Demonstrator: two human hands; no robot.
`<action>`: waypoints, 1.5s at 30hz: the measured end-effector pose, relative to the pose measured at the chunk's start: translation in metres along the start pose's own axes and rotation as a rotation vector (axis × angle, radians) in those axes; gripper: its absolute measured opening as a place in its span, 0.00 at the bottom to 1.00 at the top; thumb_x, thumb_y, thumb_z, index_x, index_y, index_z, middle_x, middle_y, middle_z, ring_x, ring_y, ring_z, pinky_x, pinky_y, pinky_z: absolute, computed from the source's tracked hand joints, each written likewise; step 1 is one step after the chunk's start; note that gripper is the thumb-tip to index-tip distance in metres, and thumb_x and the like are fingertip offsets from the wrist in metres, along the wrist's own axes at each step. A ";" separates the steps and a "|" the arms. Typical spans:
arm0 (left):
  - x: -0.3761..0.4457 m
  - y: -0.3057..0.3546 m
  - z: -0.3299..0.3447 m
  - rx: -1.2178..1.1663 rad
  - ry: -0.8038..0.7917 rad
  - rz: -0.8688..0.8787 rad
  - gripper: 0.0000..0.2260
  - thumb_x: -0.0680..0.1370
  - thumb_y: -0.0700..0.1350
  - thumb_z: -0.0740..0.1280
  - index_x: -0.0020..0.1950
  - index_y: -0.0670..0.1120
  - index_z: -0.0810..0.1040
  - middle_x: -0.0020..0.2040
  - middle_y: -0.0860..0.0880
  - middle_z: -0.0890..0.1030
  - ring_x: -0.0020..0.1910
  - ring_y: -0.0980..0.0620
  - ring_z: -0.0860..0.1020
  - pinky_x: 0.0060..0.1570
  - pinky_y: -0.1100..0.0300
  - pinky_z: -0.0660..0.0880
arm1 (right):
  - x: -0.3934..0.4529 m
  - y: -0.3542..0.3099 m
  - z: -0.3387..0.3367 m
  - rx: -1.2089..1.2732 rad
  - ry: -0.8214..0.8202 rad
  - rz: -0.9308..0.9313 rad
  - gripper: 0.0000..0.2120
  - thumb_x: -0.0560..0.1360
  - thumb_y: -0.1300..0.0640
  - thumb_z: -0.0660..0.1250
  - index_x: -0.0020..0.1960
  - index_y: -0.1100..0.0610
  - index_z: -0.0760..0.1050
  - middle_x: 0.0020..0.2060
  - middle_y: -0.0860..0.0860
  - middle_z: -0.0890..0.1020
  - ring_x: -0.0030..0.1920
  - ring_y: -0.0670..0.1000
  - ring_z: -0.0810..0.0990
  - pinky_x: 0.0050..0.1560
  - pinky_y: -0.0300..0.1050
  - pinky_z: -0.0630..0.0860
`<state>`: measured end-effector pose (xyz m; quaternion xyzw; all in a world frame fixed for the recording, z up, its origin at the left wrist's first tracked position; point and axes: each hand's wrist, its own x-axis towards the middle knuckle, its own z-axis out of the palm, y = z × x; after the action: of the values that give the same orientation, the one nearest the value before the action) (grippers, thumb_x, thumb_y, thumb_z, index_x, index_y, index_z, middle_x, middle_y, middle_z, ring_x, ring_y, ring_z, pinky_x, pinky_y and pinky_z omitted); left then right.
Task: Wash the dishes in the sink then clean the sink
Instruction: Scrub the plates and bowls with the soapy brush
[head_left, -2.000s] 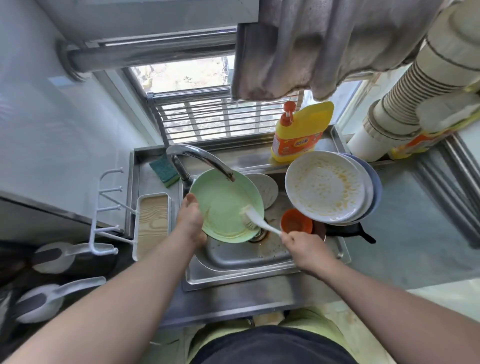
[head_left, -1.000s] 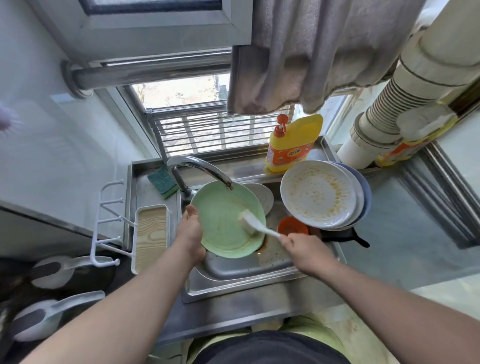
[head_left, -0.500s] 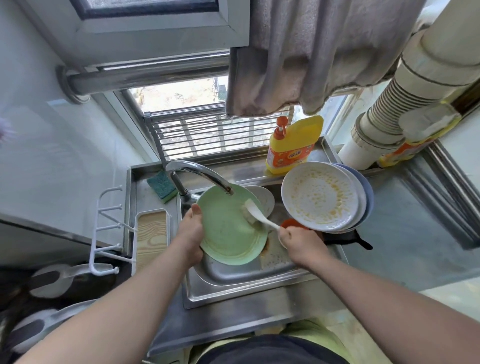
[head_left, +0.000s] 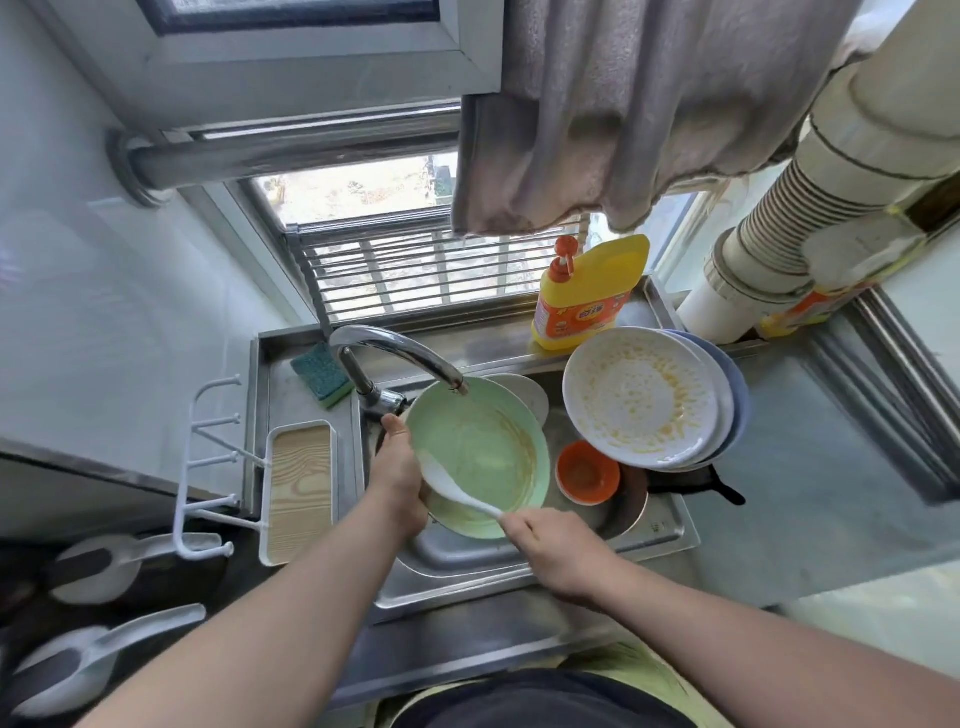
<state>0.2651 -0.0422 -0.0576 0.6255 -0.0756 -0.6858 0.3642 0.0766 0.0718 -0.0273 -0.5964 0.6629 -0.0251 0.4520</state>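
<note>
Dishes filled the steel sink (head_left: 670, 535) at the centre of the frame. The left hand (head_left: 397, 475) gripped the rim of a green plate (head_left: 485, 441) tilted under the tap (head_left: 395, 353), and the right hand (head_left: 550, 545) was curled round a white spoon (head_left: 454, 491) lying across the plate's lower left. The yellow soap bottle (head_left: 592, 291) on the back ledge bore an orange label whose writing was too small to read. The counter (head_left: 831, 467) was grey steel, under a barred window (head_left: 415, 275) with a grey cloth (head_left: 649, 104) hanging above. Stained white plates (head_left: 639, 397) leaned at the right over an orange bowl (head_left: 587, 473). A green sponge (head_left: 322, 374) and a wooden tray (head_left: 301, 491) sat at the left.
</note>
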 end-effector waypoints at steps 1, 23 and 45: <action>-0.009 -0.003 0.008 -0.016 -0.011 0.004 0.31 0.79 0.74 0.51 0.67 0.54 0.77 0.58 0.42 0.86 0.55 0.39 0.85 0.51 0.41 0.83 | 0.008 -0.012 0.002 0.060 0.030 0.007 0.26 0.85 0.38 0.50 0.37 0.53 0.66 0.36 0.52 0.75 0.42 0.57 0.74 0.44 0.54 0.68; 0.003 0.027 -0.005 0.442 0.148 0.504 0.11 0.85 0.62 0.58 0.62 0.71 0.78 0.59 0.57 0.83 0.60 0.49 0.81 0.62 0.42 0.80 | -0.001 0.026 0.015 -0.100 0.019 0.151 0.25 0.85 0.37 0.49 0.38 0.50 0.70 0.42 0.50 0.79 0.51 0.60 0.80 0.44 0.50 0.67; -0.013 0.030 -0.013 0.903 -0.016 0.513 0.12 0.85 0.62 0.58 0.65 0.76 0.74 0.63 0.54 0.83 0.62 0.48 0.80 0.65 0.43 0.78 | 0.044 0.010 -0.071 -0.485 0.338 0.100 0.20 0.84 0.36 0.51 0.49 0.47 0.73 0.38 0.49 0.76 0.39 0.56 0.76 0.34 0.47 0.67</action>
<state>0.2891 -0.0516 -0.0328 0.6765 -0.5177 -0.4782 0.2138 0.0297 0.0031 -0.0160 -0.6408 0.7439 0.0575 0.1805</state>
